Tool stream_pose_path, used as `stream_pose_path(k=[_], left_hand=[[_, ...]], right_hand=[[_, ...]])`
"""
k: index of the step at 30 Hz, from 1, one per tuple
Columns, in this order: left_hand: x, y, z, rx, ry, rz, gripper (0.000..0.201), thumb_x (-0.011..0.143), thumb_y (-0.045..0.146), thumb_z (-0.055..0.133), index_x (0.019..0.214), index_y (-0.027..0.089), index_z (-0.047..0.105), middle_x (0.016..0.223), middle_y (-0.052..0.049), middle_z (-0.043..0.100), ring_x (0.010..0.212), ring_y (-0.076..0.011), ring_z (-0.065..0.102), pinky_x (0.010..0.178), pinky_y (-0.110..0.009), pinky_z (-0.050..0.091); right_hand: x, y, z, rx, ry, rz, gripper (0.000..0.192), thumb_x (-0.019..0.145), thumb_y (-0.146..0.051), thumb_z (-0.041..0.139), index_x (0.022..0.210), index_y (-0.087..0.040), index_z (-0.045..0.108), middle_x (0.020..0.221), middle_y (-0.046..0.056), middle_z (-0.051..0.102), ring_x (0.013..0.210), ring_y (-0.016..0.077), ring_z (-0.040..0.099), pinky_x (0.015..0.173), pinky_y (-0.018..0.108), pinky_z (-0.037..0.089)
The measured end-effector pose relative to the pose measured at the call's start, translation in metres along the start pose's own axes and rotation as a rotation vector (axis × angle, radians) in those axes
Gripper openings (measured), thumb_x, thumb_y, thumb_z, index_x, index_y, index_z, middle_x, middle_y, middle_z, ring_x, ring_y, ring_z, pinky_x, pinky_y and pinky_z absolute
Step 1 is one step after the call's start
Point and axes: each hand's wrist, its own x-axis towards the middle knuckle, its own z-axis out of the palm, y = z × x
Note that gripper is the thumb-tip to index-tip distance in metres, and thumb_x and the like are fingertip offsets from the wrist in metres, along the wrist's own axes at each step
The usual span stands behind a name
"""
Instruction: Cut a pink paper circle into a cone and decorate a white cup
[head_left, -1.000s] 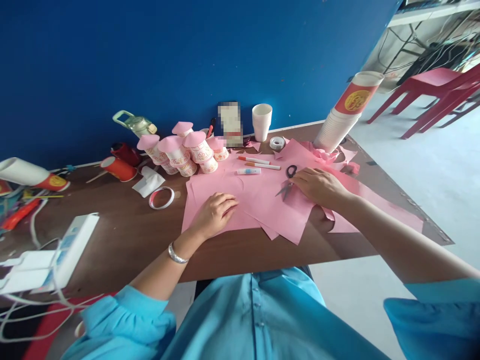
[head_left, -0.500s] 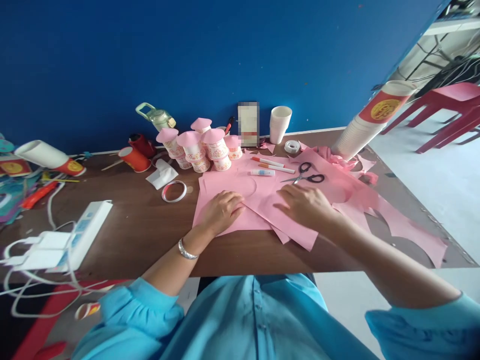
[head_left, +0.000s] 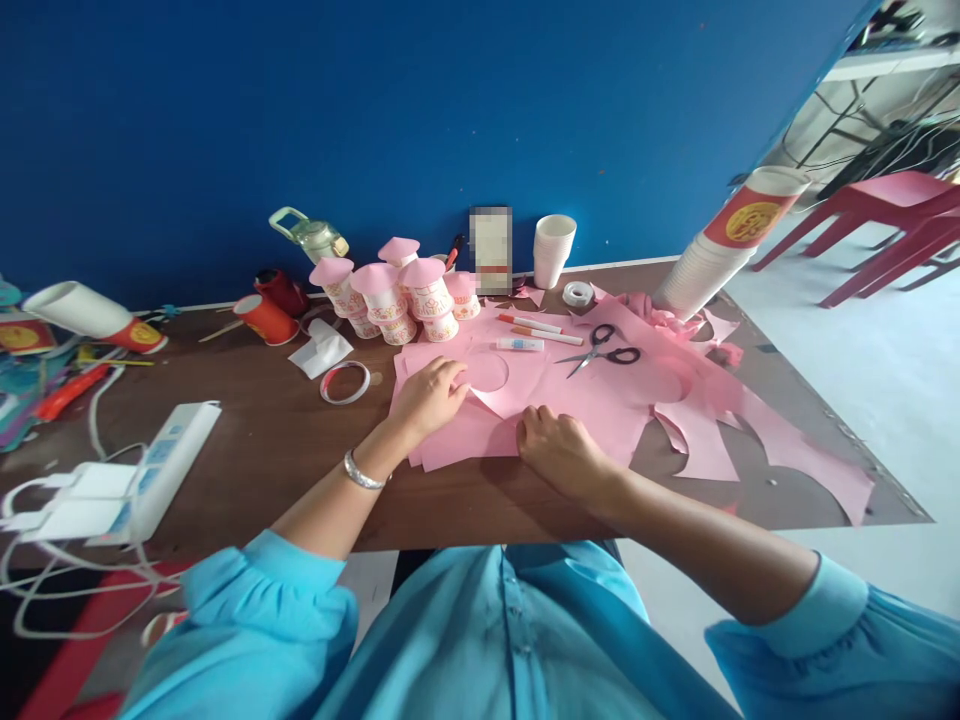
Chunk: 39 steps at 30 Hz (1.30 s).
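A: What are the hands doing?

B: Both are on the pink paper (head_left: 600, 400). The right hand (head_left: 559, 450) curls loosely at the sheet's near edge, seemingly pinching it; the grip itself is hidden. The left hand (head_left: 429, 395) rests half open, fingertips pressing the paper by a round cut-out.

A: How should it be handled?

B: I'd keep the left hand flat and firm while the right shifts the top sheet, so the layers don't slide.

A: What's beyond?

B: Past the right hand lie scissors (head_left: 604, 352), a glue tube (head_left: 519, 344) and two markers (head_left: 540, 330). Left of the left hand sits a tape ring (head_left: 346, 382). Farther off, pink-topped cups (head_left: 397, 290) stand by the blue wall (head_left: 450, 120). Nothing blocks the hands.
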Motion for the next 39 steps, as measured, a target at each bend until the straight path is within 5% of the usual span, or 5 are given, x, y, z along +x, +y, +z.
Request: stream_pose_path(k=[4,11,25,34,39], left_hand=[[0.038,0.001,-0.002,0.093,-0.051,-0.084,0.036,0.098,0.022,0.064,0.133,0.012,0.064,0.136,-0.017,0.071,0.127,-0.0279,0.068,0.108,-0.037,0.054],[0.077,0.013,0.011,0.164,-0.078,-0.128,0.02,0.094,0.019,0.061,0.109,0.013,0.072,0.111,-0.015,0.079,0.106,-0.0297,0.074,0.089,-0.037,0.057],[0.06,0.007,0.005,0.346,-0.061,-0.037,0.033,0.097,0.006,0.042,0.109,0.008,0.073,0.109,-0.022,0.073,0.095,-0.0323,0.074,0.075,-0.039,0.056],[0.044,-0.005,-0.001,0.373,-0.036,-0.012,0.03,0.095,0.009,0.044,0.109,0.008,0.07,0.108,-0.021,0.072,0.09,-0.0329,0.073,0.069,-0.04,0.053],[0.023,-0.018,-0.008,0.365,-0.027,-0.025,0.027,0.097,0.014,0.046,0.106,0.014,0.071,0.108,-0.017,0.073,0.092,-0.0316,0.073,0.066,-0.037,0.052]], right_hand=[[-0.002,-0.002,-0.001,0.033,0.042,0.015,0.033,0.095,0.003,0.042,0.105,-0.008,0.071,0.098,0.019,0.07,0.087,0.0273,0.066,0.057,0.033,0.04],[0.009,-0.012,0.0,0.044,0.073,-0.043,0.027,0.094,0.002,0.047,0.103,-0.009,0.07,0.097,0.018,0.07,0.086,0.0253,0.065,0.058,0.031,0.041],[-0.003,-0.008,-0.002,0.037,0.125,-0.095,0.026,0.094,-0.001,0.05,0.1,-0.012,0.073,0.095,0.015,0.072,0.085,0.0259,0.066,0.055,0.034,0.037],[0.028,0.067,-0.04,0.156,0.097,0.204,0.03,0.108,-0.029,0.045,0.112,-0.016,0.072,0.11,0.013,0.075,0.089,0.0242,0.071,0.062,0.03,0.04],[0.059,0.083,-0.017,0.217,0.135,0.253,0.028,0.106,-0.029,0.051,0.123,-0.018,0.07,0.126,0.013,0.072,0.114,0.0265,0.067,0.068,0.03,0.048]])
